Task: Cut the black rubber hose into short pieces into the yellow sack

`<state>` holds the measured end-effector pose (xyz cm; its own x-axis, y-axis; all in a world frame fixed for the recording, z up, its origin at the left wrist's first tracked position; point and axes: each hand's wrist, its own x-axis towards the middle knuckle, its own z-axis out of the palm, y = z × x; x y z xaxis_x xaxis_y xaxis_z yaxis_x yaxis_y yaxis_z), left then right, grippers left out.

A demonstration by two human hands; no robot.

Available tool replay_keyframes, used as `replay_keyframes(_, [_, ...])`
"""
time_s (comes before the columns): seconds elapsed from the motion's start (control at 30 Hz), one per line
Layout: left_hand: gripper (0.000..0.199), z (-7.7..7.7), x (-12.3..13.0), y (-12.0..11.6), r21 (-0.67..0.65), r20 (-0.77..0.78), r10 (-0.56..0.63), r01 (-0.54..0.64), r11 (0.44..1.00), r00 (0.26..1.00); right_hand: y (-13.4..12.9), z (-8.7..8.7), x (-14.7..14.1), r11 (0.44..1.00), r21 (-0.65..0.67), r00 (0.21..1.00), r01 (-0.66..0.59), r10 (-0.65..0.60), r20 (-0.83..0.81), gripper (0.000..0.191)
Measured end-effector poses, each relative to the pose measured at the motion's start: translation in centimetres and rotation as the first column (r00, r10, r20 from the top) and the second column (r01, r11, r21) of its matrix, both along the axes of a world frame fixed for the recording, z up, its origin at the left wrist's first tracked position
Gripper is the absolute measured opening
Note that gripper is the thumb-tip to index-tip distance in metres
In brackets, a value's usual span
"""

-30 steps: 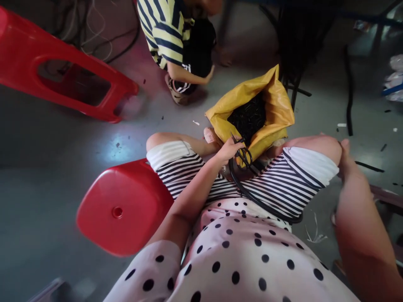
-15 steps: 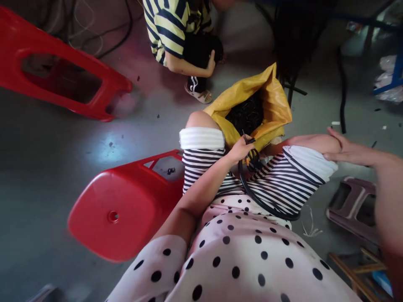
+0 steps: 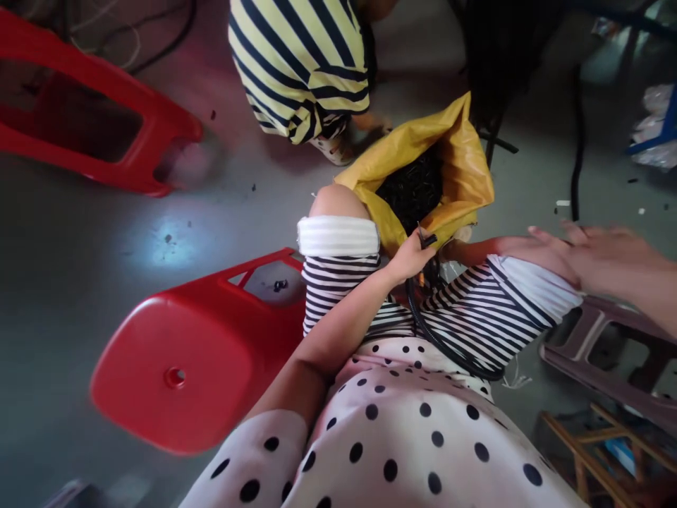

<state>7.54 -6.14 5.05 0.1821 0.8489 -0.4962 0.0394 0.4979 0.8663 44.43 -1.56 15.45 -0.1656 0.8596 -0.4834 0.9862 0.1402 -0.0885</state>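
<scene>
My left hand (image 3: 410, 255) is closed around the end of a black ribbed tube (image 3: 434, 339), between my knees at the near rim of a yellow sack (image 3: 470, 159). The tube curves down from the hand across my lap. A thin dark point sticks up beside the fingers, too small to name. Inside the sack lies a heap of small black pieces (image 3: 413, 189). My right hand (image 3: 597, 257), slightly blurred, is at my right knee with its fingers spread, holding nothing. Something orange and dark below my left hand is partly hidden.
A red stool (image 3: 174, 339) lies tipped at my left; another red stool (image 3: 100, 120) is farther off. A co-worker in a striped shirt (image 3: 301, 63) bends beyond the sack. A brown stool (image 3: 603, 353) and wooden frame (image 3: 587, 441) are at right.
My right hand has lifted and spread its fingers at the knee. The co-worker has bent forward, reaching down toward the floor near the sack. My left hand still grips the tube.
</scene>
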Motion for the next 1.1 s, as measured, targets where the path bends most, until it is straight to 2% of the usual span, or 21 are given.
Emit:
replay_keyframes(0.1, [0.024,0.2,0.1,0.0,-0.034,-0.009,-0.014,0.014,0.999,1.000,1.0,0.2,-0.9,0.984,-0.132,0.988,-0.122,0.133,0.083,0.070])
replay_keyframes(0.17, [0.023,0.3,0.2,0.0,-0.058,-0.014,-0.027,0.026,0.998,1.000,2.2,0.1,-1.7,0.979,-0.172,0.988,-0.113,0.129,0.084,0.058])
replay_keyframes(0.23, [0.021,0.1,0.1,-0.1,-0.069,-0.028,-0.040,0.038,0.997,0.999,3.3,0.2,-2.3,0.962,-0.265,0.997,-0.059,0.072,0.039,0.048])
replay_keyframes(0.3, [0.021,-0.1,-0.1,-0.3,-0.053,-0.039,-0.033,0.031,0.998,0.999,4.0,0.5,-2.5,0.952,-0.305,0.999,-0.030,0.026,-0.019,0.044])
replay_keyframes(0.47, [0.020,-0.6,-0.6,-0.8,-0.035,-0.041,-0.015,0.013,0.999,0.999,3.1,1.6,-1.4,0.954,-0.287,0.996,-0.088,0.087,-0.018,0.055])
replay_keyframes(0.6, [0.019,-0.2,-0.7,-0.6,-0.069,-0.030,0.000,-0.002,0.998,1.000,1.6,2.0,-1.3,0.951,-0.230,0.976,-0.206,0.216,0.021,0.062])
replay_keyframes(0.67, [0.020,0.2,-0.8,-0.5,-0.070,-0.037,0.007,-0.009,0.997,0.999,1.2,2.2,-2.0,0.962,-0.182,0.976,-0.206,0.216,0.037,0.062])
replay_keyframes(0.8, [0.019,0.7,-0.9,-0.2,-0.082,-0.043,0.017,-0.021,0.996,0.999,1.0,3.1,-5.3,0.976,-0.135,0.976,-0.173,0.188,0.113,0.065])
replay_keyframes(1.0, [0.020,0.4,-0.8,-0.2,-0.104,-0.055,0.062,-0.067,0.992,0.997,2.1,4.2,-12.3,0.968,-0.115,0.935,-0.221,0.244,0.257,0.049])
replay_keyframes(1.1, [0.019,0.4,-0.9,-0.1,-0.144,-0.058,0.041,-0.049,0.988,0.997,2.3,4.5,-14.8,0.977,-0.099,0.932,-0.190,0.211,0.296,0.065])
